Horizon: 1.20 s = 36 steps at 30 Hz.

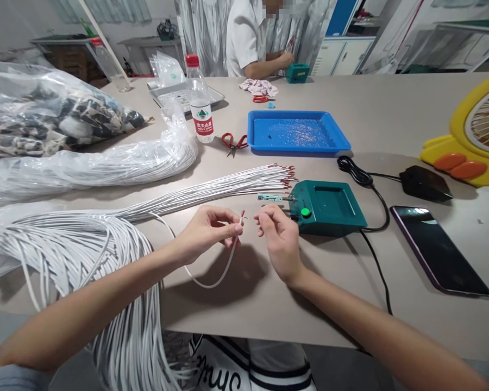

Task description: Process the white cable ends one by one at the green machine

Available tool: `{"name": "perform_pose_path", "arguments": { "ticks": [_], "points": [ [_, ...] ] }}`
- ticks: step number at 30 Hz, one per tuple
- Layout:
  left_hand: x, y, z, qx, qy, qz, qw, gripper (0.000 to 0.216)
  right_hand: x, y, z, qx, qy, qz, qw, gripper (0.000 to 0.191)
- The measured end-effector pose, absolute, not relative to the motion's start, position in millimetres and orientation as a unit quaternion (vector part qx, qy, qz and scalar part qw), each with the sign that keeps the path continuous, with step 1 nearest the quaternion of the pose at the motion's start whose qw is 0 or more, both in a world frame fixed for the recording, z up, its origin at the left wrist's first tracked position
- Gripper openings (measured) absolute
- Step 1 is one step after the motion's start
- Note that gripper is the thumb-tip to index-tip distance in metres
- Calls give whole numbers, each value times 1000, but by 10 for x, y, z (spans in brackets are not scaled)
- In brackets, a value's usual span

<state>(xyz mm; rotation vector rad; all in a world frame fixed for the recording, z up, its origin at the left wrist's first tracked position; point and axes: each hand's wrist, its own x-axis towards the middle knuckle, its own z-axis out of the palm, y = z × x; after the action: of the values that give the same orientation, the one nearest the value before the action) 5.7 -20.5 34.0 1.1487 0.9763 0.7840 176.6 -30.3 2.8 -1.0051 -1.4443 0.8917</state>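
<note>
A white cable (224,274) loops below my left hand (212,231), which pinches it close to its end. A red-insulated wire and a thin bare tip stick out of that end. Just to the right, my right hand (277,233) has its thumb and fingers pressed together near the tip; whether anything is between them I cannot make out. Behind my right hand sits a green machine (330,206) with a green button and a small head on its left side. A bundle of white cables (199,190) with red ends lies beyond my left hand.
Many more white cables (126,304) hang over the front edge. Beyond are a blue tray (301,149) with bits in it, red-handled scissors (234,144) and a water bottle (200,103). A phone (440,250), black pedal (426,182) and yellow fan (472,130) stand right. A person (248,41) sits opposite.
</note>
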Motion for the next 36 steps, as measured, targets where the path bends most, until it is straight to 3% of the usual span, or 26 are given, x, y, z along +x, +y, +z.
{"name": "perform_pose_path", "arguments": {
  "ticks": [5, 8, 13, 24, 29, 36],
  "points": [
    [51, -211, 322, 526, 430, 329, 655, 22, 1759, -293, 57, -411, -578, 471, 525, 26],
    [51, -219, 308, 529, 435, 321, 654, 21, 1738, -294, 96, -414, -564, 501, 510, 18],
    [72, -233, 332, 531, 436, 329, 648, 21, 1726, -277, 137, -415, -559, 522, 493, 21],
    [65, -219, 336, 508, 429, 376, 645, 15, 1759, -270, 87, -452, -590, 459, 487, 22],
    [59, -239, 330, 518, 415, 367, 652, 15, 1766, -275, 43, -430, -623, 379, 532, 7],
    [64, -230, 337, 536, 415, 344, 649, 16, 1769, -269, -5, -371, -683, 302, 551, 24]
  ]
}}
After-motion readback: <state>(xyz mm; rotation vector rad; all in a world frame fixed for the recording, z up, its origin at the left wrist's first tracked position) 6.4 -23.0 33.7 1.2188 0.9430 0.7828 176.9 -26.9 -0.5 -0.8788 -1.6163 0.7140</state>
